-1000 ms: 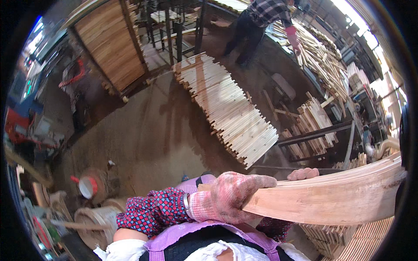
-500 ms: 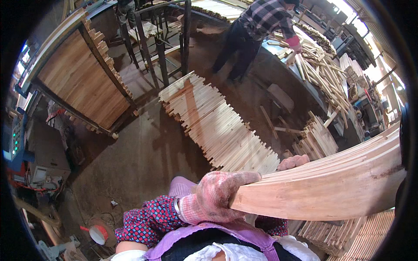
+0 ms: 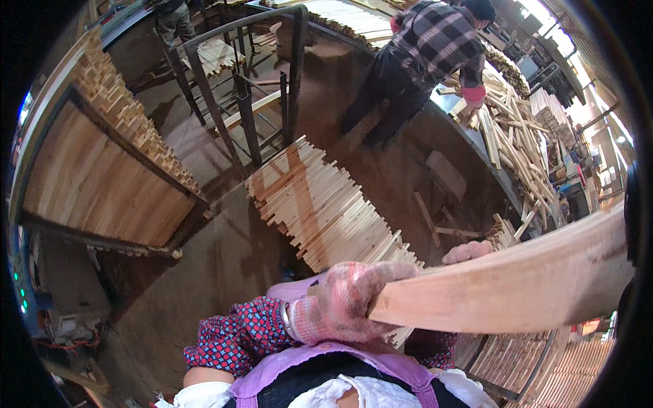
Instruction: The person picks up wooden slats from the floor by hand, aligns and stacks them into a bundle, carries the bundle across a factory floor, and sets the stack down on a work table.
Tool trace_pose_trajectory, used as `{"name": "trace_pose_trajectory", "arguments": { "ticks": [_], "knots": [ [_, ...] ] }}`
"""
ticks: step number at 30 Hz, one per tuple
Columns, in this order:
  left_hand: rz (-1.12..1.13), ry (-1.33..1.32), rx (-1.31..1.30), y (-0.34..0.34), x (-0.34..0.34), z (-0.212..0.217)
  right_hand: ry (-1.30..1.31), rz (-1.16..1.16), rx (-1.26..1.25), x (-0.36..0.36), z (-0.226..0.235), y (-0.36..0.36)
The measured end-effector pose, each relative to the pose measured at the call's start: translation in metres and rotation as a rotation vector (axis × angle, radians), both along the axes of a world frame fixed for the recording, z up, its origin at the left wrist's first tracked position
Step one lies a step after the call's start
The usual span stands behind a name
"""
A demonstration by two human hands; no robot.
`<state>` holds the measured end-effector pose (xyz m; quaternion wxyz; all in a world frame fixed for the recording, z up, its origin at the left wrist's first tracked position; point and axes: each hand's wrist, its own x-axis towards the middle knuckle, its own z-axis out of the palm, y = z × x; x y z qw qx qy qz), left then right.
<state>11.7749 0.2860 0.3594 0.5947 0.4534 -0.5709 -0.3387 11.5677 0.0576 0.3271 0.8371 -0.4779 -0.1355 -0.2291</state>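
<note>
A stack of pale wooden strips [image 3: 503, 292] is held up in front of my body, stretching to the right edge of the view. Its flat side faces me, slightly blurred. My left hand [image 3: 347, 299], in a pinkish worn knit glove, is closed around the stack's left end, thumb along the top. Beyond the far edge, the gloved fingers of my right hand [image 3: 468, 252] curl against the stack, which hides the rest of that hand. Past my hands, a long row of wooden strips [image 3: 333, 211] lies side by side with uneven ends.
A black metal rack [image 3: 248, 129] stands beyond the row. At left, a framed wooden stack [image 3: 109, 177] leans. A co-worker in a checked shirt [image 3: 435, 44] bends over a table heaped with loose strips [image 3: 510, 129]. More strips [image 3: 507, 364] lie below my stack at right.
The stack has tilted, so its layered top edges no longer show. Both hands keep their grip and have shifted slightly right. My view has turned, and the co-worker appears farther right.
</note>
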Motion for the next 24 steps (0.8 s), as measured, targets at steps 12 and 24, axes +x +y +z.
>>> {"name": "trace_pose_trajectory", "arguments": {
  "ticks": [12, 24],
  "knots": [
    [-0.004, 0.559, 0.082, -0.139, 0.164, 0.05, -0.029, -0.257, 0.084, 0.193, 0.04, -0.153],
    [0.832, 0.468, -0.346, -0.447, 0.301, -0.004, 0.145, -0.19, -0.074, 0.509, -0.042, -0.53]
  ]
}}
